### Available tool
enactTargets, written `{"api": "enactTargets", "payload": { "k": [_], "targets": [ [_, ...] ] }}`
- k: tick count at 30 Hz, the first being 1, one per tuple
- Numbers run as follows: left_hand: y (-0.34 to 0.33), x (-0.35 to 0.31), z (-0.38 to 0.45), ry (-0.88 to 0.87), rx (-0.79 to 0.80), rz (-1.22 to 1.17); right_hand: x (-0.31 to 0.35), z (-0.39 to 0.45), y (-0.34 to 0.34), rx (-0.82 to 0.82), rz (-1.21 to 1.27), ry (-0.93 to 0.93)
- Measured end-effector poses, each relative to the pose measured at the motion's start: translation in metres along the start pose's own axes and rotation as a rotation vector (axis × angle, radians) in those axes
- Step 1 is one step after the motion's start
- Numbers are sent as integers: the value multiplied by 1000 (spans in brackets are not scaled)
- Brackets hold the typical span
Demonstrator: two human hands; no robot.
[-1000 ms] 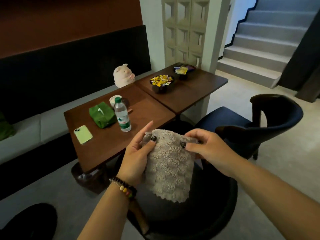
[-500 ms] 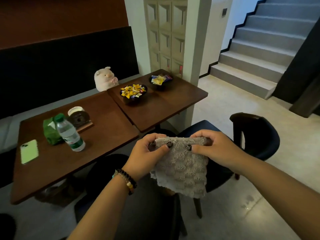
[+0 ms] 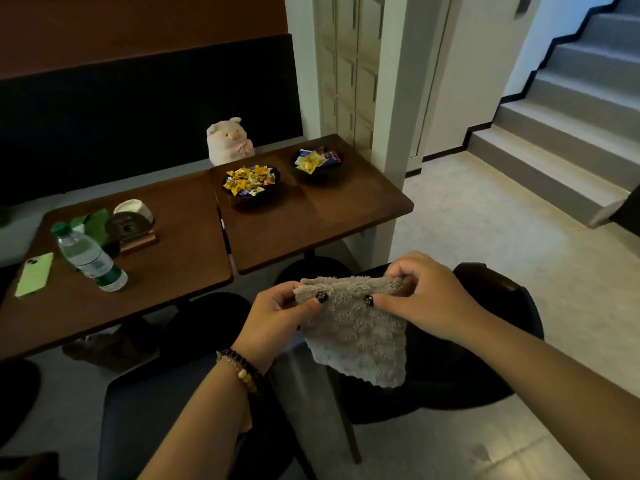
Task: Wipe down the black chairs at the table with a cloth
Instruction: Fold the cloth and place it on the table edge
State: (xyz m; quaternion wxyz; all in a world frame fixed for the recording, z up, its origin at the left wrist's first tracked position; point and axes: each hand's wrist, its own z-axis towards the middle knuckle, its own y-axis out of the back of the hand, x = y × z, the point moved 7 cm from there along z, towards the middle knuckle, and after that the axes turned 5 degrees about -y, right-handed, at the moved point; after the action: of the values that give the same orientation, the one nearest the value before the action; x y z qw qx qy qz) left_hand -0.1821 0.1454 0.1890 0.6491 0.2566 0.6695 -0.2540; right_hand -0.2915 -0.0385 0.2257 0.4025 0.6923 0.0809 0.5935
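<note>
Both arms reach forward, near the middle of the view, wrists level. The left hand point(image 3: 277, 318) pinches the left top corner of the grey cloth point(image 3: 356, 332), thumb on the near face and fingers curled behind; a beaded bracelet point(image 3: 242, 370) circles that wrist. The right hand point(image 3: 429, 299) pinches the right top corner the same way. The cloth hangs between them, spread flat, its lower edge loose in the air. Directly behind and below it stands a black chair point(image 3: 498, 341), its curved back to the right, and another dark chair point(image 3: 145, 414) sits nearer on the left. Farther off, the brown table point(image 3: 311, 220) carries two bowls of sweets.
</note>
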Motion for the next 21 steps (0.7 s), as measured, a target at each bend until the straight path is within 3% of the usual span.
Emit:
{"api": "enactTargets", "payload": {
  "k": [5,10,15,21],
  "targets": [
    [-1,17,48,33,-101,-40,-34,55,-4,82,11,0],
    [-1,28,104,74,-171,-1,-60,113,-10,307,-152,37],
    [-12,21,167,38,-183,122,-82,168,3,312,-184,72],
    [-15,48,232,89,-266,54,-111,255,9,384,-32,24]
  ]
}}
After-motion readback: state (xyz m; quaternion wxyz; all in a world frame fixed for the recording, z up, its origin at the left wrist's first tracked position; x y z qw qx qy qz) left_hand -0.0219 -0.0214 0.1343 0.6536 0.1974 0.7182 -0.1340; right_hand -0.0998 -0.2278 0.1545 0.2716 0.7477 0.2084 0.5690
